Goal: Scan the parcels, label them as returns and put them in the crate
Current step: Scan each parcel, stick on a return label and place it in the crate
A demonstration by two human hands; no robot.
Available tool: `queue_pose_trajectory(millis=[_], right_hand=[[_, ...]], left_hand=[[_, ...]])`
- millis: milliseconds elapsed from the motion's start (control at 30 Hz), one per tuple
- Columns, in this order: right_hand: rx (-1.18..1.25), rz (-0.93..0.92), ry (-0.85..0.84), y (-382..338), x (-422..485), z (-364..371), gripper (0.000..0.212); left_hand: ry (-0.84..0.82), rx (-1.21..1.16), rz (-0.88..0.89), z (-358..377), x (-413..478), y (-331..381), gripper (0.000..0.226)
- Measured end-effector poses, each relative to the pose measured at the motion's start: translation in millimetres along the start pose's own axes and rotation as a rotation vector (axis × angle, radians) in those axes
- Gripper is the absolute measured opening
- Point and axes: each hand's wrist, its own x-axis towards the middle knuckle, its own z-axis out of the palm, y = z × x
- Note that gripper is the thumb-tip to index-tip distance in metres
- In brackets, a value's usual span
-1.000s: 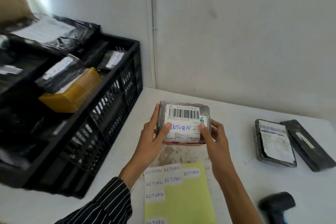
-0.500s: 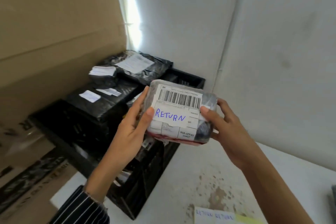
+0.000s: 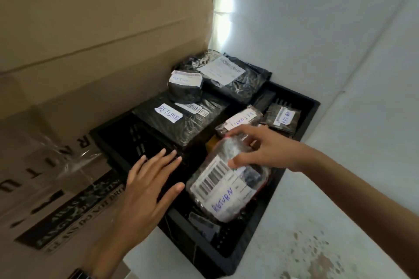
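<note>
Half a second ago both hands were carrying the labelled parcel (image 3: 229, 184) in the air; now it is lying in the near end of the black crate (image 3: 294, 106), RETURN sticker up. My right hand (image 3: 260, 149) is pinching its far end between thumb and fingertips, so that grip is holding the parcel. My left hand (image 3: 145, 186) is hanging spread and released just beside it, over the crate's left part. I am judging this parcel nearly delivered, pending release. Beyond my right grip, other labelled parcels (image 3: 183, 118) are stacking up. Cardboard boxes (image 3: 90, 41) are standing left of my left grip; the stained white counter (image 3: 317, 244) is running below my right forearm.
</note>
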Motion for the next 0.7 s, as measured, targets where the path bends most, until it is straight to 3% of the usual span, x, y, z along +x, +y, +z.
queue_pose_trajectory(millis=[100,200,333,433,533,633,700], right_hand=[[-0.253,0.062,-0.119,-11.9,15.2,10.3,0.064],[-0.454,0.063,-0.118,-23.7,12.7,22.0,0.075],[-0.844,-0.126,-0.018,-30.0,-2.5,58.0,0.083],[-1.008,-0.201,0.0,-29.7,1.3,76.0,0.085],[-0.93,-0.147,-0.061,-26.6,11.5,71.6,0.084],[-0.555,-0.003,-0.174,-17.2,26.9,54.0,0.077],[-0.443,0.069,-0.245,-5.0,34.8,51.5,0.072]], left_hand=[[0.021,0.042,0.018,2.3,2.4,1.4,0.057],[0.027,0.045,0.023,4.1,1.5,1.5,0.057],[0.024,0.031,0.015,5.4,-0.1,-0.2,0.058],[0.019,0.032,0.014,5.8,-0.2,-0.1,0.058],[0.02,0.036,0.022,5.5,0.0,-0.2,0.058],[0.028,0.037,0.023,4.4,-0.1,-0.4,0.057],[0.027,0.035,0.026,4.7,-0.1,0.1,0.057]])
